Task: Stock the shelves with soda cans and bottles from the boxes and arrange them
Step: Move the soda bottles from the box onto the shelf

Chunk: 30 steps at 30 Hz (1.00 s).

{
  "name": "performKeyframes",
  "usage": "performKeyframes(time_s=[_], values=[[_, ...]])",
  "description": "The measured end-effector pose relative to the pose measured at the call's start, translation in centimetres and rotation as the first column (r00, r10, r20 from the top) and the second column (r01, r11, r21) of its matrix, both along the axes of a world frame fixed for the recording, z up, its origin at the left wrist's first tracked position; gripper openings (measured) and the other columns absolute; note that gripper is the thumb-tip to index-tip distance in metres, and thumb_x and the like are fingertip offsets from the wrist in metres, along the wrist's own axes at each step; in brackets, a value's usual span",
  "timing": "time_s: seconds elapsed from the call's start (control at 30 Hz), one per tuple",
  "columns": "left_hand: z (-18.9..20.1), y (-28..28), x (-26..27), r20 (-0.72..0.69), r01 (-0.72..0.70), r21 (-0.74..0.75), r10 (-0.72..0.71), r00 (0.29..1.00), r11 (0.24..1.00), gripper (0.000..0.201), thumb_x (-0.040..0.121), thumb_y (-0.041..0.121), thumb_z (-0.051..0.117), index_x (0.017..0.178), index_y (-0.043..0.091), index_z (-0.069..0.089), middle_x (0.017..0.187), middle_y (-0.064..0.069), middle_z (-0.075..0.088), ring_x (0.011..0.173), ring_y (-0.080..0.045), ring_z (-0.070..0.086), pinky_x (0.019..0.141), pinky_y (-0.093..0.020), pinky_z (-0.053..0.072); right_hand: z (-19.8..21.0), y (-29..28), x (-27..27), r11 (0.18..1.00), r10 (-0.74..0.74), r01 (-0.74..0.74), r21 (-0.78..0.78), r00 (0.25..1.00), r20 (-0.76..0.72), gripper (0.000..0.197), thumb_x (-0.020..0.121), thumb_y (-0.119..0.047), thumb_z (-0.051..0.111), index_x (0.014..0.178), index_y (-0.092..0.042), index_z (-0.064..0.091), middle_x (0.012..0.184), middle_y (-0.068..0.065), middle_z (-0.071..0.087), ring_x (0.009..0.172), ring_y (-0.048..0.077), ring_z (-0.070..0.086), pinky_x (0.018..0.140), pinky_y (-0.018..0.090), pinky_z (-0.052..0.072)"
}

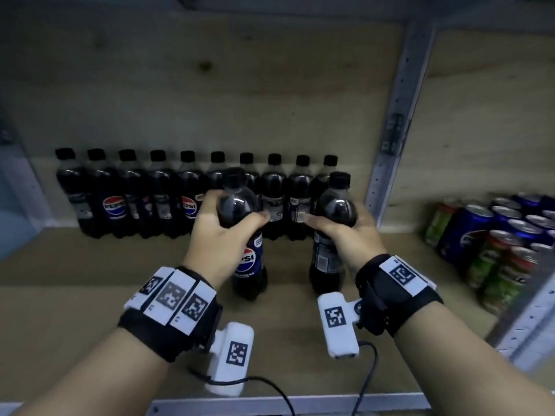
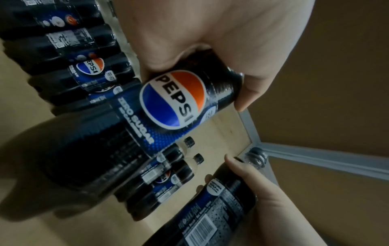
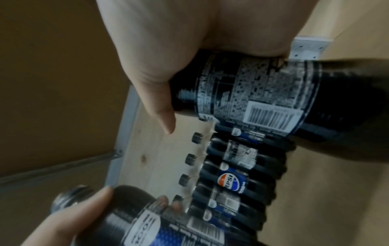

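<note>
Left hand (image 1: 223,232) grips logo bottle (image 1: 249,235); right hand (image 1: 345,232) grips barcode bottle (image 3: 263,103); cans (image 1: 492,244) only in head view.

Dim, soft light, blurred edges, wide-angle warp, wrist views murky

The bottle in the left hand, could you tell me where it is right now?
In the head view, the bottle is gripped by the left hand at centre, just in front of the back row of bottles.

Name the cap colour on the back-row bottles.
Black caps on the back-row bottles; head view shows them best.
</note>
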<state>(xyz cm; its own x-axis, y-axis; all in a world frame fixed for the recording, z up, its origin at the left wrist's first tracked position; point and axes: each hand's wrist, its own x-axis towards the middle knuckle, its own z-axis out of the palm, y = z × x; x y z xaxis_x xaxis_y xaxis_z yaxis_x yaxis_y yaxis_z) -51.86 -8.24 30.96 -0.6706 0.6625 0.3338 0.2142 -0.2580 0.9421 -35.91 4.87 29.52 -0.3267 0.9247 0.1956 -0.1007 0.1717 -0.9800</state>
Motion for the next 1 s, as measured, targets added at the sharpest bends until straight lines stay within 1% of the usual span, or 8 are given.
performKeyframes(time_s=[0.17,0.3,0.43,0.57,0.63,0.73,0.87,1.0], values=[[-1.7,0.6,0.5,0.015,0.029,-0.029,-0.029,0.999,0.999,0.033,0.079,0.013,0.081,0.104,0.017,0.060,0.085,0.005,0.074,0.077,-0.009,0.071,0.072,-0.028,0.053,-2.0,0.3,0.3,0.999,-0.049,0.048,0.013,0.997,0.057,0.055,0.071,-0.019,0.092,0.116,-0.027,0.063,0.103,-0.007,0.074,0.093,0.011,0.071,0.076,0.024,0.056],[-3.1,0.7,1.5,0.008,0.070,-0.056,-0.069,0.998,0.996,0.039,0.078,0.015,0.083,0.106,0.021,0.057,0.090,0.004,0.075,0.082,-0.012,0.073,0.078,-0.033,0.057,-3.0,0.1,0.3,0.999,-0.031,0.028,0.037,0.996,0.088,0.054,0.073,-0.012,0.090,0.119,-0.022,0.065,0.102,-0.004,0.077,0.093,0.013,0.074,0.084,0.034,0.059],[-4.1,0.4,2.8,-0.064,0.069,-0.038,-0.071,0.995,0.997,0.039,0.080,0.019,0.083,0.106,0.023,0.056,0.092,0.008,0.073,0.086,-0.007,0.071,0.073,-0.016,0.053,-3.6,-0.3,0.5,0.996,-0.007,-0.002,0.086,0.995,0.096,0.046,0.073,-0.007,0.086,0.115,-0.015,0.068,0.093,-0.003,0.079,0.086,0.014,0.075,0.080,0.036,0.061],[-5.0,-0.2,2.6,-0.099,0.080,-0.074,-0.087,0.991,0.994,0.045,0.078,0.020,0.085,0.111,0.027,0.056,0.099,0.012,0.073,0.095,-0.005,0.070,0.085,-0.023,0.053,-4.0,-0.5,0.9,0.993,-0.021,0.011,0.120,0.996,0.082,0.048,0.072,-0.009,0.089,0.114,-0.014,0.067,0.094,-0.003,0.079,0.087,0.014,0.075,0.085,0.040,0.062],[-5.7,-0.5,1.8,-0.084,0.101,-0.127,-0.112,0.990,0.987,0.049,0.077,0.013,0.086,0.113,0.027,0.057,0.103,0.012,0.074,0.100,-0.005,0.069,0.093,-0.029,0.053,-4.2,-0.5,1.0,0.990,-0.036,0.020,0.141,0.993,0.112,0.058,0.067,-0.022,0.093,0.117,-0.015,0.065,0.097,-0.004,0.078,0.090,0.013,0.075,0.088,0.042,0.061],[-6.5,-1.3,0.9,-0.111,0.131,-0.249,-0.162,0.980,0.960,0.051,0.074,0.012,0.088,0.113,0.028,0.060,0.105,0.014,0.075,0.102,-0.005,0.070,0.098,-0.034,0.052,-4.2,-0.5,1.5,0.986,-0.063,0.020,0.163,0.962,0.266,0.075,0.055,-0.046,0.091,0.119,-0.022,0.062,0.098,-0.009,0.076,0.094,0.011,0.073,0.089,0.038,0.060],[-5.9,-2.2,0.2,-0.140,0.121,-0.371,-0.185,0.973,0.921,0.055,0.073,0.009,0.089,0.113,0.032,0.060,0.101,0.012,0.075,0.095,-0.005,0.072,0.090,-0.031,0.055,-3.3,-0.7,3.1,0.998,-0.012,-0.024,0.057,0.822,0.569,0.048,0.068,-0.032,0.091,0.107,-0.021,0.065,0.101,-0.004,0.069,0.096,0.018,0.066,0.082,0.030,0.052],[-5.4,-1.7,-0.1,-0.180,0.093,-0.432,-0.187,0.966,0.897,0.059,0.071,0.010,0.090,0.115,0.033,0.057,0.105,0.012,0.071,0.091,-0.004,0.071,0.085,-0.031,0.057,-2.5,0.2,3.2,0.997,0.032,-0.067,0.029,0.761,0.647,0.040,0.068,-0.024,0.091,0.100,-0.018,0.068,0.098,0.000,0.071,0.094,0.021,0.068,0.082,0.032,0.055]])
